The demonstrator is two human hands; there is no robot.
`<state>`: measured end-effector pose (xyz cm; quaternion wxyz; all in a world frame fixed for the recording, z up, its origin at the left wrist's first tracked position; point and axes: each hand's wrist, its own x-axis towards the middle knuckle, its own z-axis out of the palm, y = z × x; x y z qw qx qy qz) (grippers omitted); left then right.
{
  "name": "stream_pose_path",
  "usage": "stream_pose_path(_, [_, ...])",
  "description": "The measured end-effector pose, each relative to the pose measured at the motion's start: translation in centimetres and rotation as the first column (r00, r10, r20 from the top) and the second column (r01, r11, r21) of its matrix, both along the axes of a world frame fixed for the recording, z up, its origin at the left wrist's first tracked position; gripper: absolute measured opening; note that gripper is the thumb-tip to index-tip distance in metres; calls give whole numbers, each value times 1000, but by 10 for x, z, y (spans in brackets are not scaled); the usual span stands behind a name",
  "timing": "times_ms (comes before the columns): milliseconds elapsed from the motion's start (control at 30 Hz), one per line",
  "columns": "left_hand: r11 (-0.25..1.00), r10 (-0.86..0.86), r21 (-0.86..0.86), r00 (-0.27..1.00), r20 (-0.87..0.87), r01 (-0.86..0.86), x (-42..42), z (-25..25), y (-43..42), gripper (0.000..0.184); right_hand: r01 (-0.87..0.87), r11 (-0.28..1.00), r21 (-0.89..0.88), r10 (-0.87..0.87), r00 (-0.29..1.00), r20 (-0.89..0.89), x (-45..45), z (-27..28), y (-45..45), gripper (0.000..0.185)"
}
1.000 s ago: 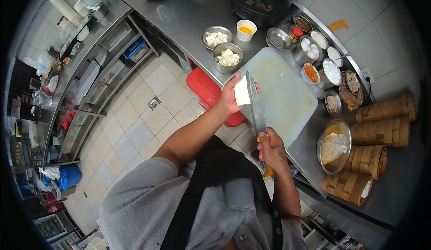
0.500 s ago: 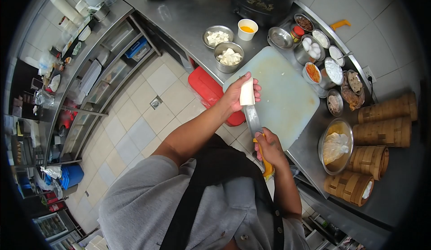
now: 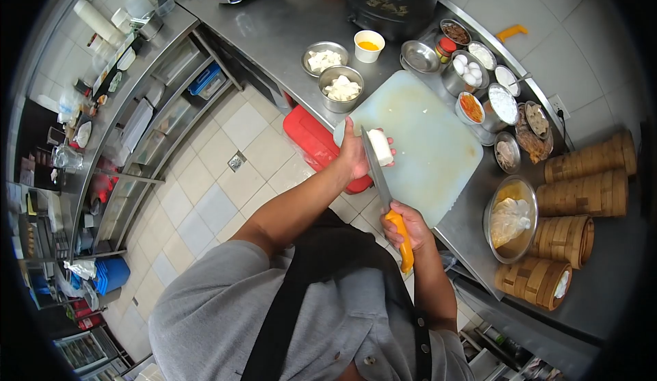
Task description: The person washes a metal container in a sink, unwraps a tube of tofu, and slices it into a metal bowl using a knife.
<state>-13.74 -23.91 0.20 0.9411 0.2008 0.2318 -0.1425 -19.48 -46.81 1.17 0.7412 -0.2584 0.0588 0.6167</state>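
Observation:
Palm up, my left hand [image 3: 355,158] is closed around a smooth white block that looks like tofu [image 3: 382,146], above the edge of a pale cutting board [image 3: 431,145]. My right hand [image 3: 408,225] grips a knife [image 3: 405,247] by its yellow handle. The blade runs upward from the handle and lies along the near side of the white block, across my left palm; whether its edge touches the block I cannot tell. Just past the board's left corner stand a metal bowl of white chunks [image 3: 341,89] and a shallower dish of white cubes [image 3: 324,59].
A cup of yellow filling [image 3: 369,46] is behind the bowls. Along the wall stand a bowl of eggs [image 3: 468,70], a white powder bowl [image 3: 503,104] and shredded orange food [image 3: 471,107]. Bamboo steamers [image 3: 585,194] and a large steel bowl [image 3: 490,206] are at right; a black soup kettle [image 3: 391,5] at back.
The knife has swung from below the white block to alongside it, its blade now across my left palm. The block has tilted, its end turning toward the right.

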Motion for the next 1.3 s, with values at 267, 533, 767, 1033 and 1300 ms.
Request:
stream_pose_path(267, [917,-397,163,876,274,364,7,5,34,113,683,559,-470,529,143,837,-1,83,-10,21])
stream_pose_path(533, [900,-430,77,845,319,429,5,29,31,121,750,528,-397,663,-72,745,3,91,-18,17])
stream_pose_path(767, [897,-400,-28,835,377,442,0,34,23,121,726,516,-453,706,-62,705,2,78,-13,17])
stream_pose_path(1033, [899,-356,-96,842,406,427,-3,32,24,120,688,553,-471,676,-40,735,5,59,-8,19])
stream_pose_path(1300, [924,-319,-74,863,392,376,0,18,30,121,732,561,-386,646,-96,757,0,87,-9,17])
